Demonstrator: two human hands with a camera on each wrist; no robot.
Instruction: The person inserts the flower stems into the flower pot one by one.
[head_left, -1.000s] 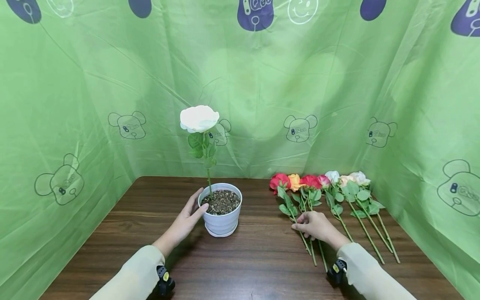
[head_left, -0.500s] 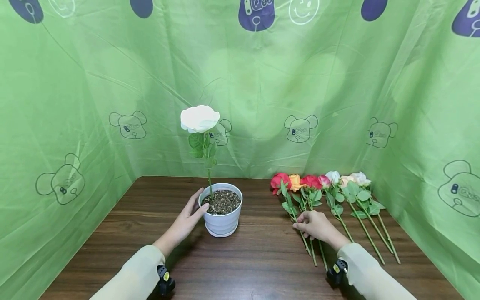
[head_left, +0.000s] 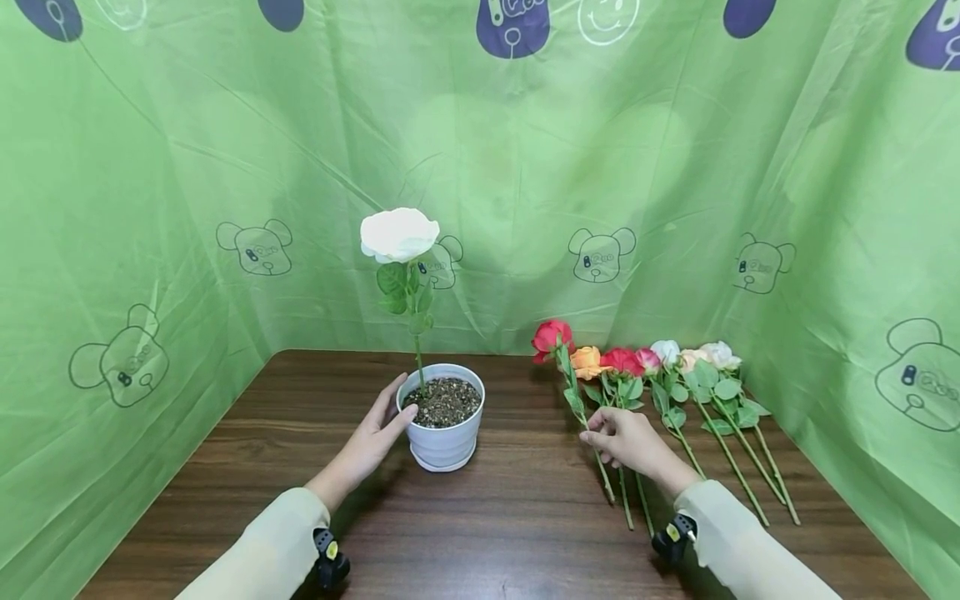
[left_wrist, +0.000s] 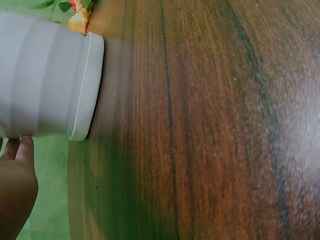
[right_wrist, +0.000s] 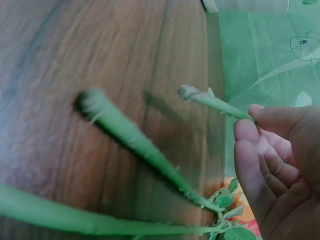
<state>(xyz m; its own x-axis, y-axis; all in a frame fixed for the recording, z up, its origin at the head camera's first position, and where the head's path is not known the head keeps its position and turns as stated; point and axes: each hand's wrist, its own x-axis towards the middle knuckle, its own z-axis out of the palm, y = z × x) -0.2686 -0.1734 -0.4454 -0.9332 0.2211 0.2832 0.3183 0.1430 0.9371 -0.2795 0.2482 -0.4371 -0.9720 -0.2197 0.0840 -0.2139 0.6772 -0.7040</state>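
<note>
My left hand (head_left: 379, 427) holds the left side of a white flower pot (head_left: 444, 442), thumb at its rim. In the left wrist view, fingertips (left_wrist: 26, 145) meet the ribbed wall of the pot. One white rose (head_left: 400, 236) stands upright in the dark, gritty soil (head_left: 450, 403). My right hand (head_left: 630, 442) pinches the stem of a red rose (head_left: 551, 337) between thumb and fingers, its bloom raised above the neighbouring ones. In the right wrist view, the cut end of that stem (right_wrist: 200, 96) sticks out past the fingertips, above the tabletop.
Beside and under my right hand lie an orange rose (head_left: 588, 363), another red rose (head_left: 622, 361) and several pink, white and peach ones, stems pointing toward me. The dark wooden table (head_left: 495, 533) is enclosed by a green printed curtain (head_left: 510, 167).
The red rose in my right hand has lifted off the table, its bloom rising and shifting slightly left. That hand has moved up a little. The left hand and pot have stayed put.
</note>
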